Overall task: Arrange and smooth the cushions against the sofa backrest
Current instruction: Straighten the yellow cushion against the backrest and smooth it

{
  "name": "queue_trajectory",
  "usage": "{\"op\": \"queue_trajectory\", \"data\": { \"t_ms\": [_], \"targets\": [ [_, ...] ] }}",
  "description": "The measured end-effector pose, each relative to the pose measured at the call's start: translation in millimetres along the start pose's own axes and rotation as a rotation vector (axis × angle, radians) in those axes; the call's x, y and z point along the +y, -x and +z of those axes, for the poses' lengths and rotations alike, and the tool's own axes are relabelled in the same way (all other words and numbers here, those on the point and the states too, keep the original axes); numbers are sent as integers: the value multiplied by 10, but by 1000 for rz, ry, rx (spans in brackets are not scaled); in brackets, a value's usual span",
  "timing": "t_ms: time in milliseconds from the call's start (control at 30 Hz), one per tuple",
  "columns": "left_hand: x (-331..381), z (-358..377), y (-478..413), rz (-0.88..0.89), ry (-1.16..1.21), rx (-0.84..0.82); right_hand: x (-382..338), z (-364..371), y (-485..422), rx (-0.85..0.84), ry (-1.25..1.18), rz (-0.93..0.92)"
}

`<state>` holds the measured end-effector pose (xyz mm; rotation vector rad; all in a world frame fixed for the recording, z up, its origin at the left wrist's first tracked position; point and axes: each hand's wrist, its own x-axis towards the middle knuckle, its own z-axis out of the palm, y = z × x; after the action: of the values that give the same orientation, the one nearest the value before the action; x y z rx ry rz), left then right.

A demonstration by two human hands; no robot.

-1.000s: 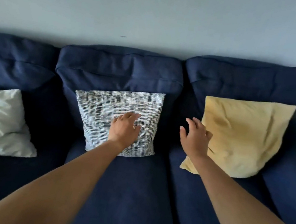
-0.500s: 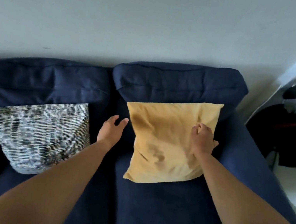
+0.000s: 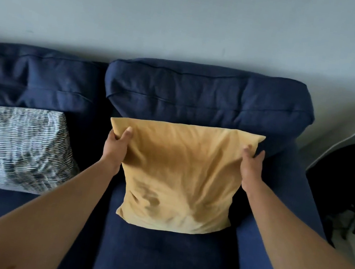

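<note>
A yellow cushion (image 3: 179, 176) stands upright on the right seat of the dark blue sofa, leaning on the blue backrest (image 3: 208, 97). My left hand (image 3: 117, 145) grips its upper left edge, thumb on the front. My right hand (image 3: 251, 167) grips its upper right edge the same way. The fabric is creased toward the lower middle. A grey-and-white patterned cushion (image 3: 14, 148) leans against the neighbouring backrest on the left, untouched.
The sofa's right armrest (image 3: 296, 199) runs beside the yellow cushion. Dark bags or clothing (image 3: 354, 185) lie on the floor past the armrest at the right. A plain pale wall (image 3: 190, 20) rises behind the sofa.
The view has swung right, away from the white cushion. My left hand left the patterned cushion and both hands moved to the yellow cushion's top corners; the cushion now stands straighter.
</note>
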<state>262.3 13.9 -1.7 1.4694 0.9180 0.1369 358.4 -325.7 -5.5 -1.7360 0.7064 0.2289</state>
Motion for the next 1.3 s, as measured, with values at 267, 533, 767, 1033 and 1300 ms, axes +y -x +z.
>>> {"op": "queue_trajectory", "data": {
  "t_ms": [267, 533, 767, 1033, 1300],
  "targets": [
    [250, 185, 119, 226, 166, 291, -134, 136, 72, 184, -149, -331],
    [123, 242, 114, 283, 138, 374, 20, 240, 25, 265, -16, -325],
    [163, 401, 464, 938, -406, 543, -229, 363, 364, 461, 273, -956],
    [-251, 640, 251, 849, -1078, 55, 153, 868, 348, -71, 1065, -1194],
    [41, 246, -60, 799, -1080, 265, -124, 301, -87, 259, 917, -791]
  ]
}}
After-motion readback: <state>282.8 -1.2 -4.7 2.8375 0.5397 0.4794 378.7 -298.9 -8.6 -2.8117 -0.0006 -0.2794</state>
